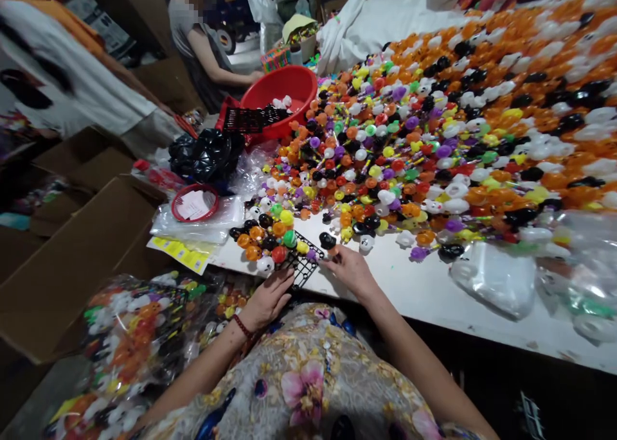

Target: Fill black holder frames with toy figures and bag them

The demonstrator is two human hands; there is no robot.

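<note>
A black plastic grid rack (pixel 303 272) lies at the table's near edge, its left part filled with small plastic toys with round coloured heads (pixel 264 239). My left hand (pixel 270 299) is closed on the rack's near edge, fingers together and the thumb partly hidden. Just right of the rack, my right hand (pixel 351 270) pinches a black-headed toy (pixel 328 239); its lower part is hidden by my fingers. Purple and yellow heads sit in the grid beside the right fingertips. A white ghost-like head (pixel 366 243) lies on the table close to that hand.
A large heap of coloured toys (pixel 385 144) spreads over the table (pixel 395 279). A red basin (pixel 303 90) holds a black grid. Clear plastic bags (pixel 496 279) lie right. Cardboard boxes (pixel 72 254) and bagged toys (pixel 139 337) stand left. Two people (pixel 202 48) are beyond.
</note>
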